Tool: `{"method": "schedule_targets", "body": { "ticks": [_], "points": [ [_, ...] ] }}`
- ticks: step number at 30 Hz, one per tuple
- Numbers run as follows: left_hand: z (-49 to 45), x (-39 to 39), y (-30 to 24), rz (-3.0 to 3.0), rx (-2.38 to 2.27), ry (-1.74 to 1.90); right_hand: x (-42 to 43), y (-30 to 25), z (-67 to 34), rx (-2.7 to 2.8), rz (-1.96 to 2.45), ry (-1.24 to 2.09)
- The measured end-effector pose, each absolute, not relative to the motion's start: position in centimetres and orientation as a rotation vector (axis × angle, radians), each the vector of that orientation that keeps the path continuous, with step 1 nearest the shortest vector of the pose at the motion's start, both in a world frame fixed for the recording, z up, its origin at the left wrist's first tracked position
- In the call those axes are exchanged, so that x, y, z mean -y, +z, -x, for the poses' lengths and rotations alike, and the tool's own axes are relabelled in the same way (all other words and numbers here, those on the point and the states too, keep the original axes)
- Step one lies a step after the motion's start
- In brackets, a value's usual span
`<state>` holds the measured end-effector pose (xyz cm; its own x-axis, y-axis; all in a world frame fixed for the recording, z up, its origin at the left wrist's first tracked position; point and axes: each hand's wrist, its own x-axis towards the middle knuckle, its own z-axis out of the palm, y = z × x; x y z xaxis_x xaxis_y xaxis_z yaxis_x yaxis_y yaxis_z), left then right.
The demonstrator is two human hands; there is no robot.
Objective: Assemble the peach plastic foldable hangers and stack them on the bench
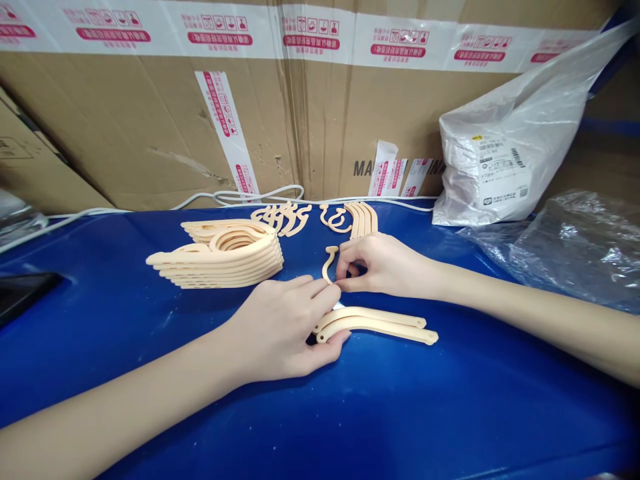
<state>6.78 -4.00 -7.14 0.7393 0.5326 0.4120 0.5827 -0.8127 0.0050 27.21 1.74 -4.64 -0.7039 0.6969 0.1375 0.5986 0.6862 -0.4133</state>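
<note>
Two beige curved plastic hanger arms (380, 327) lie together on the blue surface, their holed ends under my left hand (285, 327). Its thumb presses along the nearer arm and its fingers bend over the far side. My right hand (375, 263) pinches at the lower end of a beige hanger hook (327, 263), just beyond the arms. The fingertips of both hands meet there and hide how hook and arms join. Left of my hands is a stack of folded beige hangers (225, 267).
Loose hooks (283, 219) and more hanger arms (364, 219) lie at the back of the blue table cover (320, 427). Behind runs a white cable (250, 197) before a large cardboard box (320, 120). A white plastic bag (490, 160) and clear wrap (575, 247) are right; a dark flat object (25, 297) is left.
</note>
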Motion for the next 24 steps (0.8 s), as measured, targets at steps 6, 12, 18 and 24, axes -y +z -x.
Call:
{"method": "schedule_targets", "body": {
  "ticks": [6, 12, 18, 24],
  "points": [
    [-6.8, 4.0, -7.2, 2.806, 0.9, -0.611, -1.8, -4.8, -27.4, 2.605, 0.961, 0.583],
    [-6.7, 3.8, -7.2, 2.808, 0.884, -0.619, -2.1, -4.8, -27.6, 2.621, 0.921, 0.746],
    [-6.6, 3.9, -7.2, 2.823, 0.882, -0.619, -2.0, -4.2, -27.9, 2.661, 0.809, 0.757],
    [-6.7, 3.8, -7.2, 2.831, 0.9, -0.616, -3.7, -2.2, -28.6, 2.732, 0.855, 0.084]
  ]
}}
